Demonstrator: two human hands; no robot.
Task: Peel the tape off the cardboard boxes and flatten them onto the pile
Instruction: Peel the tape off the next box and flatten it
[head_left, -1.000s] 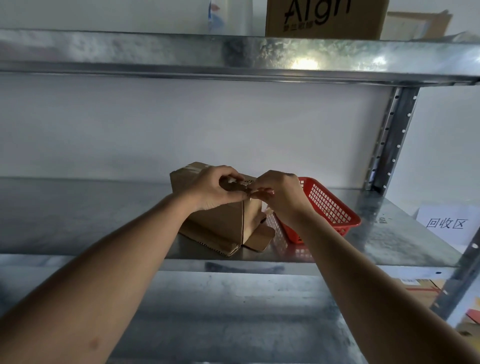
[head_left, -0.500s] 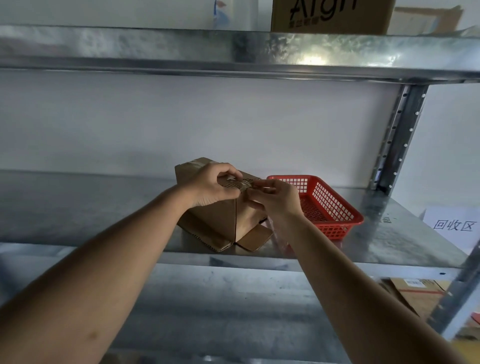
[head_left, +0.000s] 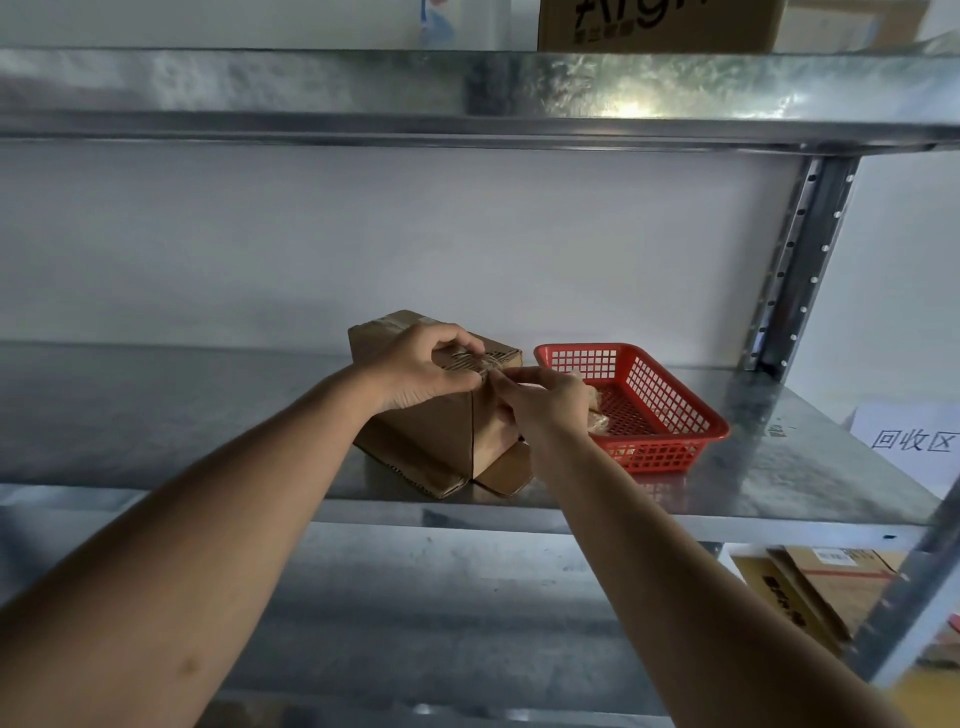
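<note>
A small brown cardboard box (head_left: 441, 431) stands on the metal shelf (head_left: 208, 415), its bottom flaps splayed out toward me. My left hand (head_left: 421, 371) grips the box's top near edge, fingers curled over it. My right hand (head_left: 540, 397) is at the same top corner, fingertips pinching at the tape (head_left: 491, 366) where the torn, ribbed cardboard shows. The tape itself is hard to make out between the fingers.
A red plastic mesh basket (head_left: 670, 421) sits just right of the box, with crumpled tape inside. A steel upright (head_left: 795, 265) rises at the right. Another shelf runs overhead with a printed carton (head_left: 654, 23). Flattened cardboard (head_left: 821, 587) lies lower right, below a white paper sign (head_left: 914, 441).
My right hand has shifted a little left and down off the basket, fingertips closing on the box's top corner. The view has drifted, showing more of the basket. My left hand keeps its grip.
</note>
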